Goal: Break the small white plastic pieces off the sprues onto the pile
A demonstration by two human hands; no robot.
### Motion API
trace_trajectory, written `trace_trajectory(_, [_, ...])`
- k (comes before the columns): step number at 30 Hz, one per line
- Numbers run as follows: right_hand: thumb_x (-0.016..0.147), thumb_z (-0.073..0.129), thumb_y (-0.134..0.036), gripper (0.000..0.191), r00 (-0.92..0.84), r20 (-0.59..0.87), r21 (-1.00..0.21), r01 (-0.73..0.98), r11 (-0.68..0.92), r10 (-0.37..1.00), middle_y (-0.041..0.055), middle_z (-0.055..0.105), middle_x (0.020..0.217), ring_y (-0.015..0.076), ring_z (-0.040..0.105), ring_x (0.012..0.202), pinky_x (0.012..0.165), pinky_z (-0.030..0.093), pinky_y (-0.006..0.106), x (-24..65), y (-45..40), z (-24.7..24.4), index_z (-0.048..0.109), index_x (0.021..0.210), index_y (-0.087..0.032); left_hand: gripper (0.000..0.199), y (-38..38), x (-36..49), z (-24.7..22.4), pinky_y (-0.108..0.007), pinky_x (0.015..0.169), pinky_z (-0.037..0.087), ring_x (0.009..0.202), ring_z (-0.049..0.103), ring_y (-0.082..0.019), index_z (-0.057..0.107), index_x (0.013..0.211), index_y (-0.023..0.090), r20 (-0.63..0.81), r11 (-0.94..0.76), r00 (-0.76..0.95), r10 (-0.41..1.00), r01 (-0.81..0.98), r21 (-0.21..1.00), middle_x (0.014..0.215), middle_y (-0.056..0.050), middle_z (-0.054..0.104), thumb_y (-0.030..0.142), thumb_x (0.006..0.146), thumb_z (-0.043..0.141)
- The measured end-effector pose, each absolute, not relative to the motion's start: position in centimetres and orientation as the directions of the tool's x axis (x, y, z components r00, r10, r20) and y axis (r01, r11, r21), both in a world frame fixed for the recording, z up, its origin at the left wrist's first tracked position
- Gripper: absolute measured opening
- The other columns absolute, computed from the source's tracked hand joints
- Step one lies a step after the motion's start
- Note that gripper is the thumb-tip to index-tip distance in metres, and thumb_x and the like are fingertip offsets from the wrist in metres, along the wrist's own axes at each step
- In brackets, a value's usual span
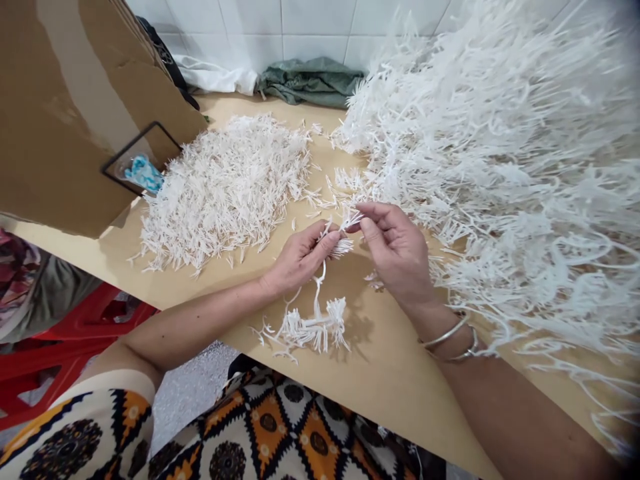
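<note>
Between the left fingers [324, 247] sits a white, many-tipped sprig [343, 249].

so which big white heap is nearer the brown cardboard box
The low heap of short white sprigs, beside the box; the taller, stringier heap lies right.

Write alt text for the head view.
A left hand pinches a branching white strand, the right hand at its tips, over a tan table. Nearby lie a heap of small white pieces, left, and a larger stringy pile, right.
</note>
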State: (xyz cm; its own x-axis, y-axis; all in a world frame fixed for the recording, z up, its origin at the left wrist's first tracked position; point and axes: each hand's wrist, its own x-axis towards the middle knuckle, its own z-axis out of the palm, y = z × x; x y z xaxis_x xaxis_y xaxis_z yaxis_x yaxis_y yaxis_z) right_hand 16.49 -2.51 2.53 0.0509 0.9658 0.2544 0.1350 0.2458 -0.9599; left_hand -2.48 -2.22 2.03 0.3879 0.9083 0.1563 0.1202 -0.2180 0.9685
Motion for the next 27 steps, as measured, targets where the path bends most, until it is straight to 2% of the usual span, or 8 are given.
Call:
trace_trajectory(3, [0.1, 0.069, -0.037, 0.019, 0.0, 0.205, -0.976, 0.077, 0.204, 0.979, 0.003, 0.078, 0.103, 0.018, 0.076, 0.096, 0.091, 0.063, 0.036, 16.2, -2.8, 2.7, 0.073, 0.117, -0.029, 0.039, -2.0, -2.6, 2.1, -0.025, 0.066, 0.041, 0.068, 0.049, -0.008, 0.065, 0.103, 0.019, 0.202, -0.279, 0.401, 0.894, 0.143, 0.95, 0.076, 0.003, 0.055, 0.055, 0.109, 0.051])
trace_trajectory(6, [0.093, 0.076, -0.035, 0.008, -0.066, 0.17, -0.985, -0.003, 0.17, 0.983, 0.0009, 0.077, 0.094, 0.0178, 0.074, 0.091, 0.088, 0.063, 0.035, 16.1, -2.6, 2.3, 0.074, 0.097, -0.029, 0.039, -2.0, -2.6, 2.1, -0.025, 0.067, 0.039, 0.069, 0.047, -0.008, 0.062, 0.095, 0.019, 0.229, -0.314, 0.416, 0.88, 0.146, 0.938, 0.075, 0.004, 0.051, 0.054, 0.109, 0.051])
trace_trajectory(8, [0.092, 0.076, -0.033, 0.007, -0.07, 0.169, -0.986, -0.002, 0.169, 0.983, 0.0004, 0.076, 0.09, 0.0176, 0.073, 0.087, 0.087, 0.063, 0.035, 16.1, -2.5, 2.0, 0.071, 0.089, -0.028, 0.041, -2.0, -2.6, 2.1, -0.026, 0.067, 0.038, 0.069, 0.045, -0.008, 0.058, 0.088, 0.019, 0.221, -0.306, 0.414, 0.883, 0.152, 0.94, 0.074, 0.004, 0.05, 0.054, 0.109, 0.051])
trace_trajectory(10, [0.092, 0.074, -0.033, 0.006, -0.057, 0.194, -0.978, 0.066, 0.197, 0.979, 0.0008, 0.076, 0.09, 0.0186, 0.072, 0.086, 0.086, 0.062, 0.037, 16.1, -2.5, 1.8, 0.07, 0.09, -0.028, 0.044, -2.0, -2.7, 2.2, -0.027, 0.066, 0.036, 0.068, 0.044, -0.009, 0.054, 0.084, 0.019, 0.189, -0.276, 0.404, 0.895, 0.168, 0.946, 0.072, 0.004, 0.048, 0.056, 0.108, 0.051])
trace_trajectory(14, [0.091, 0.071, -0.028, 0.005, -0.014, 0.301, -0.895, 0.342, 0.287, 0.954, 0.0024, 0.076, 0.092, 0.0204, 0.071, 0.086, 0.087, 0.059, 0.041, 16.1, -2.7, 1.7, 0.07, 0.096, -0.026, 0.046, -1.8, -2.9, 2.4, -0.028, 0.066, 0.034, 0.068, 0.042, -0.01, 0.055, 0.083, 0.02, 0.152, -0.256, 0.416, 0.897, 0.206, 0.944, 0.071, 0.004, 0.045, 0.059, 0.107, 0.051])
trace_trajectory(16, [0.091, 0.068, -0.027, 0.005, -0.006, 0.298, -0.888, 0.366, 0.28, 0.954, 0.0022, 0.075, 0.09, 0.0201, 0.071, 0.084, 0.084, 0.057, 0.04, 16.0, -2.8, 1.8, 0.068, 0.096, -0.025, 0.046, -1.8, -2.9, 2.6, -0.028, 0.068, 0.035, 0.071, 0.043, -0.011, 0.056, 0.084, 0.019, 0.147, -0.262, 0.428, 0.892, 0.222, 0.939, 0.073, 0.003, 0.046, 0.059, 0.106, 0.051])
trace_trajectory(21, [0.088, 0.07, -0.027, 0.007, 0.039, 0.185, -0.954, 0.247, 0.169, 0.982, -0.0014, 0.066, 0.077, 0.0171, 0.064, 0.07, 0.07, 0.053, 0.035, 15.3, -2.9, 2.0, 0.063, 0.09, -0.026, 0.044, -1.6, -2.9, 2.5, -0.028, 0.071, 0.037, 0.074, 0.046, -0.011, 0.059, 0.086, 0.019, 0.156, -0.273, 0.441, 0.884, 0.214, 0.938, 0.077, 0.003, 0.051, 0.058, 0.106, 0.052])
trace_trajectory(27, [0.085, 0.071, -0.024, 0.006, 0.031, 0.049, -0.995, -0.086, 0.052, 0.998, -0.0033, 0.071, 0.073, 0.0145, 0.065, 0.068, 0.07, 0.056, 0.032, 14.9, -2.8, 2.1, 0.065, 0.086, -0.027, 0.041, -1.7, -2.9, 2.6, -0.027, 0.072, 0.043, 0.076, 0.054, -0.011, 0.065, 0.09, 0.019, 0.222, -0.329, 0.489, 0.843, 0.144, 0.933, 0.079, 0.001, 0.057, 0.053, 0.108, 0.052])
